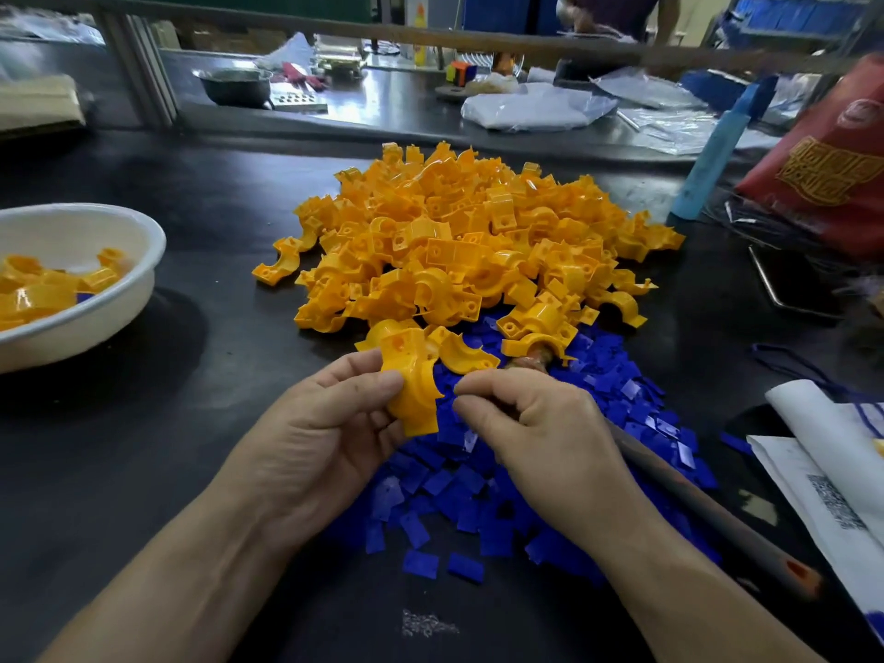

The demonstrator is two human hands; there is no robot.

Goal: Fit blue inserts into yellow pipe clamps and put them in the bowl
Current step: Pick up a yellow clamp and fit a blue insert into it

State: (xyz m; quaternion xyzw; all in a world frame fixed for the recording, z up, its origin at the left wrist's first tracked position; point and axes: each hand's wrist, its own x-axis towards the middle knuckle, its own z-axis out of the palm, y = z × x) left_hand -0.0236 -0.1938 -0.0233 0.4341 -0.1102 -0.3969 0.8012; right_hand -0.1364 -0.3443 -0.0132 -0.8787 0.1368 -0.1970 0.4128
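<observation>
A: At far left, the white bowl [95, 232] holds some yellow clamps [38, 289]. Which step is this?

B: Fitting, I'd say. The left hand [325, 423] pinches a yellow pipe clamp [414, 394]. The right hand [531, 423], fingers curled, sits just beside it; whether it holds an insert, I cannot tell. Next: seat one from the blue inserts [478, 495].

Red bag [827, 155], blue cylinder [712, 155] far right; metal pot [234, 86] behind.

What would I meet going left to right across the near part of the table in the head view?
White bowl → left hand → yellow pipe clamp it holds → right hand, gripping a rod → white paper sheets.
</observation>
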